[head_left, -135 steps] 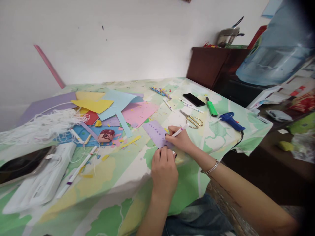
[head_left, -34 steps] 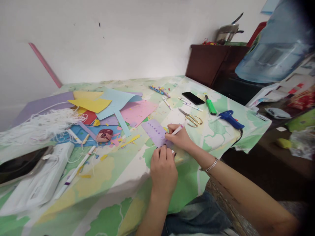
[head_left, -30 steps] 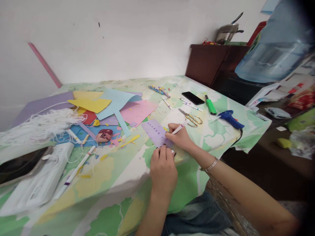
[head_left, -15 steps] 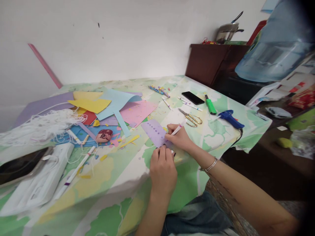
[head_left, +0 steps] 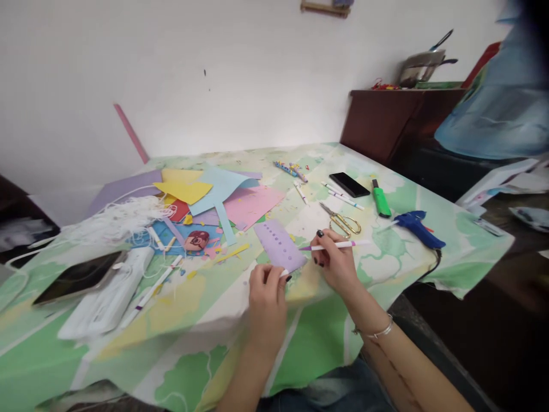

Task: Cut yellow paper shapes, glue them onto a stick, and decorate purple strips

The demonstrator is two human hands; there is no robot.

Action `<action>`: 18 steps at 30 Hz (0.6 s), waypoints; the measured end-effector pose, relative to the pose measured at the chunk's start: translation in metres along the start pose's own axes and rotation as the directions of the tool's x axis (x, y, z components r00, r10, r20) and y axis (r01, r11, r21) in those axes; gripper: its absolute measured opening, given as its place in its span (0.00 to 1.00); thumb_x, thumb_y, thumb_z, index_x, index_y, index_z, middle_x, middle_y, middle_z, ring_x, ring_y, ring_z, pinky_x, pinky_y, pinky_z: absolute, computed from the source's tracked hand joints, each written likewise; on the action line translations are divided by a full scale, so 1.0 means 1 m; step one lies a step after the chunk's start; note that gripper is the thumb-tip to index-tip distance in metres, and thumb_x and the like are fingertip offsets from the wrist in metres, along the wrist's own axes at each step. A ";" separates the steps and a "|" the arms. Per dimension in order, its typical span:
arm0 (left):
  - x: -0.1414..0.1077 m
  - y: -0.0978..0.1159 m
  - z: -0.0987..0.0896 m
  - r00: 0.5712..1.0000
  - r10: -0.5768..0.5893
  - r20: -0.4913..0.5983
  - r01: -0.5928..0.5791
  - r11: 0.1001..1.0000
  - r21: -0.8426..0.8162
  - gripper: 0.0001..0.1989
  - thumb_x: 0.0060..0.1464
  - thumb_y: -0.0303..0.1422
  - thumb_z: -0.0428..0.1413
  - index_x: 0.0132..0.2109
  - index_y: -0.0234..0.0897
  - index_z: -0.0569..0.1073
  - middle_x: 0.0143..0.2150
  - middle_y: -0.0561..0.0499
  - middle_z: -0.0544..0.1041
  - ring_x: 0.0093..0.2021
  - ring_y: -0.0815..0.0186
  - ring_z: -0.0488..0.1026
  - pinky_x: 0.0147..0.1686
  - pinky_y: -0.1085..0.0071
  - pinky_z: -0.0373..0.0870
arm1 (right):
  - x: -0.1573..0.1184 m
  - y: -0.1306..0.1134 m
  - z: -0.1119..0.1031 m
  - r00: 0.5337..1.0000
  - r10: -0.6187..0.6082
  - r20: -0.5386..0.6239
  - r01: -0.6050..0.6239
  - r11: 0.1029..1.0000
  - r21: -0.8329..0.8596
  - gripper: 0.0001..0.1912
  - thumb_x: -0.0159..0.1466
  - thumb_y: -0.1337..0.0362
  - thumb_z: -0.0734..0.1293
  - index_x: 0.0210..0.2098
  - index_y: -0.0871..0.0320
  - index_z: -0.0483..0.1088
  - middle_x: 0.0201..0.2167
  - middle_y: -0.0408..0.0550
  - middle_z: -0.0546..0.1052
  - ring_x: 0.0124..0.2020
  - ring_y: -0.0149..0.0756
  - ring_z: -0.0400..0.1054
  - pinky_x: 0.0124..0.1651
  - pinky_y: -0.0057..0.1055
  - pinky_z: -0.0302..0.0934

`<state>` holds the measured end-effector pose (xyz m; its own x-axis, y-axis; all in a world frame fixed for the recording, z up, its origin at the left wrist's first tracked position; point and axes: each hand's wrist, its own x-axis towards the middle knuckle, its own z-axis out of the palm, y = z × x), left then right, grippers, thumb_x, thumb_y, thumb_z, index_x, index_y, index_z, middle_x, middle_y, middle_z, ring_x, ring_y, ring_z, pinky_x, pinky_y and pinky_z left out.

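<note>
My right hand (head_left: 337, 260) grips a white marker (head_left: 343, 245) with a purple tip and a purple band at its back end. The tip hovers beside the right edge of a light purple paper strip (head_left: 278, 246), which bears a row of purple dots. At the strip's near end, my left hand (head_left: 268, 286) is closed in a pinch on a small white piece that looks like a marker cap (head_left: 284, 273). Gold-handled scissors (head_left: 341, 222) lie beyond my right hand.
Beyond and right lie several markers (head_left: 338, 194), a black phone (head_left: 349, 184), a green lighter-like object (head_left: 380, 199) and a blue glue gun (head_left: 418, 228). Leftward are coloured papers (head_left: 223, 191), tangled white cord (head_left: 124, 217), another phone (head_left: 81, 276) and a white power strip (head_left: 107, 297).
My right hand has drawn back to the right, lifting the marker off the strip and tilting it flatter. My left hand has shifted slightly left. The camera view has turned left.
</note>
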<state>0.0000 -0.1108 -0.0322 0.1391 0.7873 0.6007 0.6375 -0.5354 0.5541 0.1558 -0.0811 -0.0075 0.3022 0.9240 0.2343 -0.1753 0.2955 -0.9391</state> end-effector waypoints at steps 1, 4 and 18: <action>0.002 -0.001 -0.002 1.000 -0.025 0.018 0.025 1.000 -0.018 0.07 0.59 0.28 0.48 0.39 0.36 0.71 0.34 0.48 0.68 0.37 0.63 0.66 0.36 0.68 0.65 | -0.001 0.000 -0.001 0.998 0.029 0.053 -0.032 0.998 0.062 0.13 0.60 0.61 0.64 0.21 0.58 0.64 0.11 0.38 0.65 0.12 0.23 0.50 0.16 0.23 0.41; 0.007 -0.004 -0.003 0.997 -0.044 0.058 0.048 0.997 -0.054 0.07 0.59 0.29 0.49 0.38 0.37 0.72 0.32 0.50 0.72 0.35 0.63 0.67 0.35 0.68 0.64 | -0.004 0.001 -0.002 0.979 0.092 0.181 -0.117 0.984 0.135 0.10 0.58 0.63 0.66 0.23 0.57 0.62 0.10 0.37 0.66 0.11 0.23 0.51 0.15 0.22 0.39; 0.014 0.004 -0.007 0.971 -0.178 0.159 0.192 0.978 -0.083 0.08 0.58 0.33 0.48 0.37 0.38 0.72 0.26 0.54 0.72 0.30 0.66 0.70 0.32 0.71 0.64 | -0.004 0.000 -0.004 0.966 0.034 0.257 -0.004 0.993 -0.115 0.15 0.58 0.62 0.67 0.19 0.58 0.61 0.11 0.34 0.61 0.14 0.24 0.52 0.20 0.24 0.47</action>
<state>-0.0009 -0.1047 -0.0174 0.1422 0.9083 0.3935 0.5873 -0.3974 0.7051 0.1580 -0.0854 -0.0093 0.0451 0.9648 0.2590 -0.0674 0.2616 -0.9628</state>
